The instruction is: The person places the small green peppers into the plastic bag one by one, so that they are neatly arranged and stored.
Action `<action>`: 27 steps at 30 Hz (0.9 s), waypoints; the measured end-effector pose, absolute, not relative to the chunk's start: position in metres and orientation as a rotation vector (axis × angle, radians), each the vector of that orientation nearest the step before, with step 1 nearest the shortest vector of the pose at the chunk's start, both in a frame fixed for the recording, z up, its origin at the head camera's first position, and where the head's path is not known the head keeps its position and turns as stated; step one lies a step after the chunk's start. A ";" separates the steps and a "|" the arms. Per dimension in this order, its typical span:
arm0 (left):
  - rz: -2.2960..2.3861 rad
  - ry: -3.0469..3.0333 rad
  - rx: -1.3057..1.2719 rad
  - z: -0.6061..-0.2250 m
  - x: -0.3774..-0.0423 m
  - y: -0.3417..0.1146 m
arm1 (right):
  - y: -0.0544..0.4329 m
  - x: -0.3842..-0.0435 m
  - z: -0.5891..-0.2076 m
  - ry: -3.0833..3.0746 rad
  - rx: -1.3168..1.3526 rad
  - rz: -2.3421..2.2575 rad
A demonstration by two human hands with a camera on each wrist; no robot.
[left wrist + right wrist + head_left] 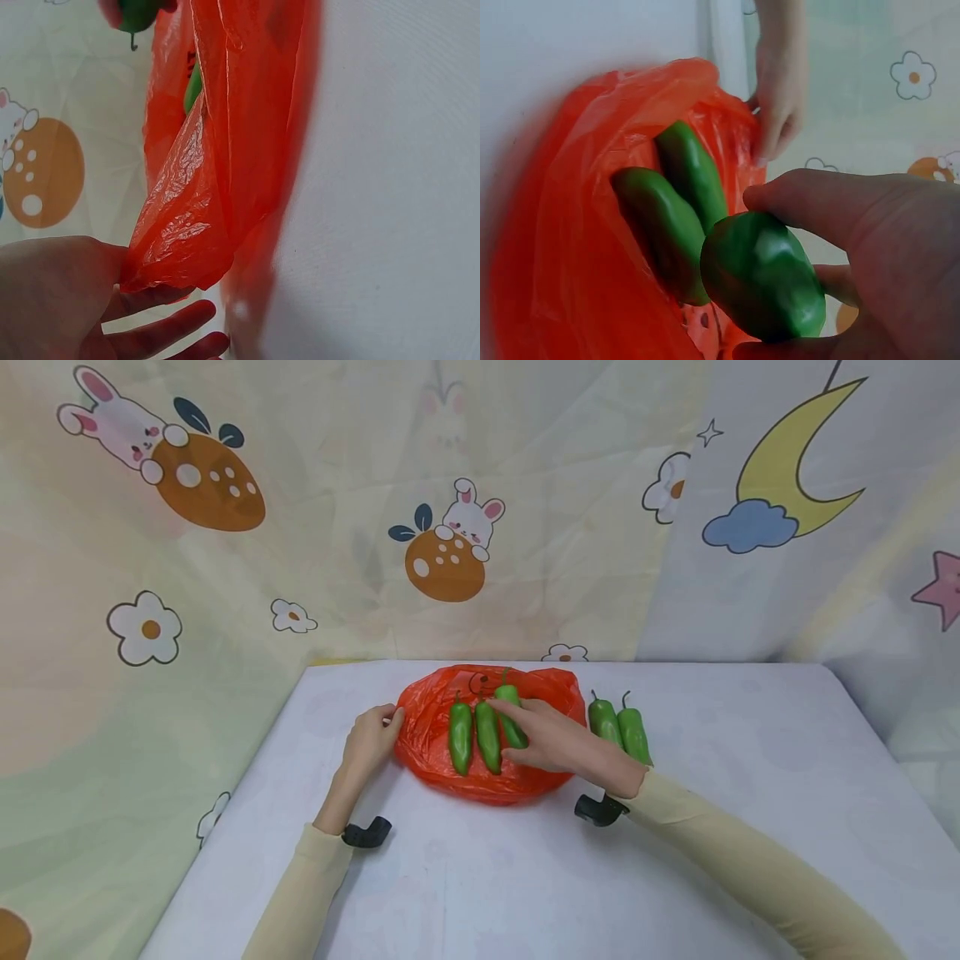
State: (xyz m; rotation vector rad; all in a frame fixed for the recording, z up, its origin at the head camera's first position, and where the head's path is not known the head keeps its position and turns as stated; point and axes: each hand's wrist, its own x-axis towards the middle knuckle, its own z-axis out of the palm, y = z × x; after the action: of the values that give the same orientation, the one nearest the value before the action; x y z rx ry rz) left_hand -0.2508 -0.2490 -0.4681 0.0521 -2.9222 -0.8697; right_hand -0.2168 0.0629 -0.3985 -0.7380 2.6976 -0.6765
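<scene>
Head view, and the right hand (551, 737) has a green chili pepper (763, 274) in its grip, held over the open red plastic bag (423, 718)! Two more peppers (461, 739) lie side by side inside; the left hand (371, 737) pinches the bag's left edge, while another pair of peppers (634, 735) rests on the white worktop (480, 885), just right of the bag.

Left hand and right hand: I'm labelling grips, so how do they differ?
The left hand pinches the red bag; the right hand holds a green pepper. The left hand is at the bag's edge, while the right hand extends over the bag. Both arms wear cream sleeves.
</scene>
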 end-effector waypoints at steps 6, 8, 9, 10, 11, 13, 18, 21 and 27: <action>-0.868 -2.918 0.040 -0.468 -0.252 -0.248 | 0.049 -0.225 -0.411 2.722 -0.622 -0.621; -0.870 -2.922 0.039 -0.468 -0.252 -0.248 | 0.046 -0.227 -0.413 2.720 -0.569 -0.616; -0.874 -2.925 0.039 -0.467 -0.252 -0.248 | 0.045 -0.229 -0.414 2.719 -0.546 -0.611; -0.878 -2.927 0.043 -0.467 -0.252 -0.248 | 0.044 -0.230 -0.416 2.718 -0.525 -0.609; -0.879 -2.928 0.046 -0.467 -0.252 -0.248 | 0.043 -0.231 -0.418 2.718 -0.506 -0.603; -0.879 -2.932 0.048 -0.466 -0.252 -0.247 | 0.042 -0.233 -0.421 2.717 -0.483 -0.592; -0.875 -2.927 0.048 -0.466 -0.251 -0.248 | 0.040 -0.236 -0.430 2.715 -0.467 -0.559; -0.878 -2.929 0.052 -0.466 -0.251 -0.248 | 0.039 -0.236 -0.434 2.712 -0.467 -0.535; -0.883 -2.935 0.060 -0.468 -0.251 -0.250 | 0.040 -0.235 -0.437 2.702 -0.468 -0.516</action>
State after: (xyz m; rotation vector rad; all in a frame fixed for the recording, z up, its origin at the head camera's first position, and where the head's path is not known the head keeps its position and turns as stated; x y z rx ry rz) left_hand -0.2505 -0.2496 -0.4682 0.0600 -2.9354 -0.8825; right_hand -0.2352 0.0400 -0.4375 -0.4683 2.7018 -0.5156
